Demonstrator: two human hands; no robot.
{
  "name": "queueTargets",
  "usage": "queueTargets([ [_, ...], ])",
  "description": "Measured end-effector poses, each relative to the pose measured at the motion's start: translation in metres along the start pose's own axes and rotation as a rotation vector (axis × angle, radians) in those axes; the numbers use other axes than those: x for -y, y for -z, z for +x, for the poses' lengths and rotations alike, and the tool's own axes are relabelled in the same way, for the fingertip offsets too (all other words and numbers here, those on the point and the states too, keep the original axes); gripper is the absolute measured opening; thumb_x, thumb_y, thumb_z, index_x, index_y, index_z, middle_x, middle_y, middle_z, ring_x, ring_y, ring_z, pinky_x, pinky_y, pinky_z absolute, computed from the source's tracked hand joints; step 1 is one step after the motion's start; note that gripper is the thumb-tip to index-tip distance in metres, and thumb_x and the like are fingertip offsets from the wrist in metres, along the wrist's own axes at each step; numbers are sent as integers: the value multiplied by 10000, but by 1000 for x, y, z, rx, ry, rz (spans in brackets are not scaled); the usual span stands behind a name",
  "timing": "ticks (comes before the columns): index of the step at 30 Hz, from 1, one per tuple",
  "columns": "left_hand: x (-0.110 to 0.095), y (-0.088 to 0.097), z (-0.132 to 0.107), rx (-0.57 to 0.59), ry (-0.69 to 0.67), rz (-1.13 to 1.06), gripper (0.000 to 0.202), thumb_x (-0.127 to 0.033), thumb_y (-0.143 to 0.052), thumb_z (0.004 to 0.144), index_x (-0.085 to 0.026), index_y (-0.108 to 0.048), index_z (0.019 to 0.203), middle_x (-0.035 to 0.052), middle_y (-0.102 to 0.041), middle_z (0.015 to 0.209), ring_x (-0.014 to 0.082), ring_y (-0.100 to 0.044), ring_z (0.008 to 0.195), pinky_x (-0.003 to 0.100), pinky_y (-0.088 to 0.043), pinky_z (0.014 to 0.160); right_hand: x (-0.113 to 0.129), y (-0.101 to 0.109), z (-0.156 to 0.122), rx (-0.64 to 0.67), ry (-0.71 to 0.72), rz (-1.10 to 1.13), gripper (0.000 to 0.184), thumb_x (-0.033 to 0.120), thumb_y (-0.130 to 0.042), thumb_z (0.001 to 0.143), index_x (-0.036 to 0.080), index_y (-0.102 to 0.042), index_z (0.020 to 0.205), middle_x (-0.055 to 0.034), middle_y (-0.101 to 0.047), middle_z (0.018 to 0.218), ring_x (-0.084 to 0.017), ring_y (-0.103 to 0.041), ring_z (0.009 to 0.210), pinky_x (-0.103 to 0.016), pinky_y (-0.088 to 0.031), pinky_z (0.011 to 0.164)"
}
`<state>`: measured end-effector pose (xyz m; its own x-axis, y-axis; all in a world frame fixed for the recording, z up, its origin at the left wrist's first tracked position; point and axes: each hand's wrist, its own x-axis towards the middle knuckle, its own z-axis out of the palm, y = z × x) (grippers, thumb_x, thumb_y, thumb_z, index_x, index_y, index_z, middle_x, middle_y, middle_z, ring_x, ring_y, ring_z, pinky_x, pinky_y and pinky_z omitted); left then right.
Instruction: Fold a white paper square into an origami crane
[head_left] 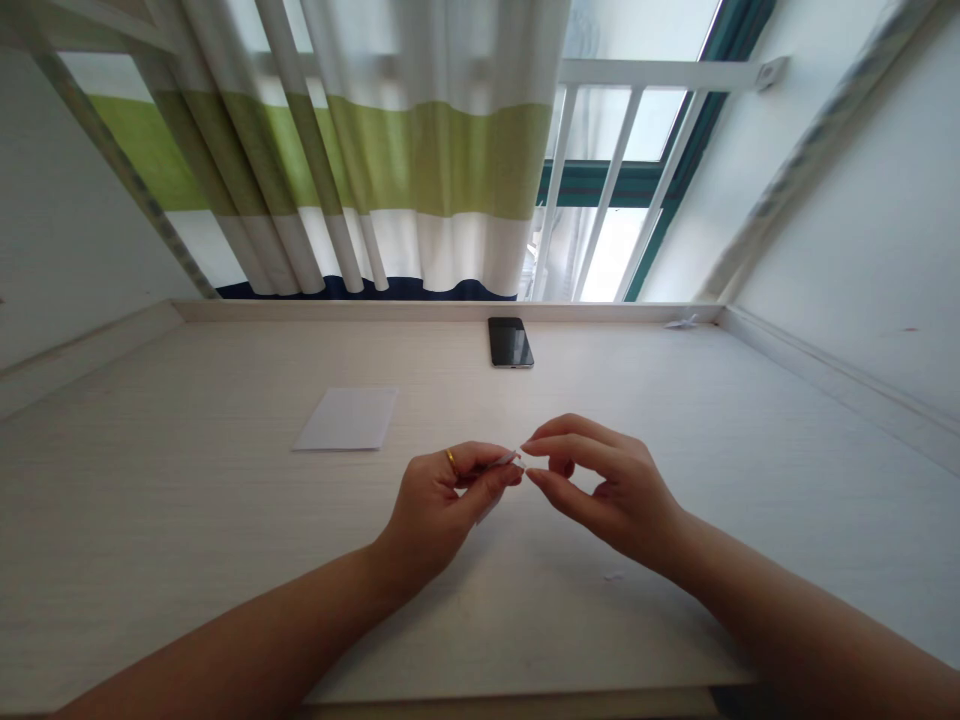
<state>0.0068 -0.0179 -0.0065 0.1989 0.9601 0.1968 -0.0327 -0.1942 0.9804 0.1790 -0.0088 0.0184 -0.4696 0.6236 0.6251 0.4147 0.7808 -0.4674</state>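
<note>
My left hand [442,505], a gold ring on one finger, pinches a small folded piece of white paper [507,459] between thumb and fingers. The paper's narrow tip pokes out toward the right, and another bit of it shows below the thumb; the rest is hidden by the fingers. Close beside that tip is my right hand [611,480], its thumb and index finger bent and a little apart. I see nothing held between them. Both hands are above the pale wooden tabletop [247,560].
A square white paper sheet [347,419] lies left of the hands. Farther back is a black phone [511,343]. A small paper scrap [613,576] rests near the right forearm, and a white paper shape [682,322] sits in the far right corner. Raised edging [360,312] borders the tabletop.
</note>
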Motion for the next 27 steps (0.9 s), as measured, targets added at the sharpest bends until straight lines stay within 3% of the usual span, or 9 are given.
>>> queueTargets([
  [3,0,2,-3,-68,-226,224,118,-210,-597,731,-207,-672,822,24,-682,799,145,-604,729,255,-475,699,3,0,3,67,-229,188,105,207,-529,787,139,-608,801,-37,-578,721,-79,-512,534,-205,-446,475],
  [6,-1,4,-3,-81,-366,305,147,-169,-596,724,-223,-675,835,31,-677,831,156,-604,769,262,-474,716,6,2,5,116,-401,379,140,229,-501,804,136,-605,786,-13,-556,641,-86,-516,529,-209,-451,483],
  [14,0,6,-2,-4,-439,373,188,-146,-588,726,-235,-672,869,32,-661,805,146,-599,746,248,-479,682,9,5,9,238,-608,570,153,254,-558,755,128,-599,678,7,-534,580,-70,-466,486,-196,-414,458],
  [18,-2,4,-1,30,-382,385,140,-165,-586,733,-216,-676,827,30,-659,760,137,-593,699,234,-467,644,9,5,8,265,-572,445,157,237,-527,774,133,-575,667,12,-525,569,-72,-460,487,-191,-400,454],
  [23,-4,4,0,46,-305,385,97,-201,-571,743,-194,-667,756,32,-650,722,136,-572,665,235,-448,624,7,5,5,262,-364,160,159,216,-495,795,147,-542,660,7,-532,591,-81,-460,531,-188,-381,472],
  [27,-4,4,-1,67,-316,397,92,-200,-562,750,-191,-653,745,28,-640,717,134,-567,668,233,-443,629,7,6,5,271,-256,84,146,183,-476,797,149,-519,661,3,-524,616,-80,-443,546,-182,-354,464],
])
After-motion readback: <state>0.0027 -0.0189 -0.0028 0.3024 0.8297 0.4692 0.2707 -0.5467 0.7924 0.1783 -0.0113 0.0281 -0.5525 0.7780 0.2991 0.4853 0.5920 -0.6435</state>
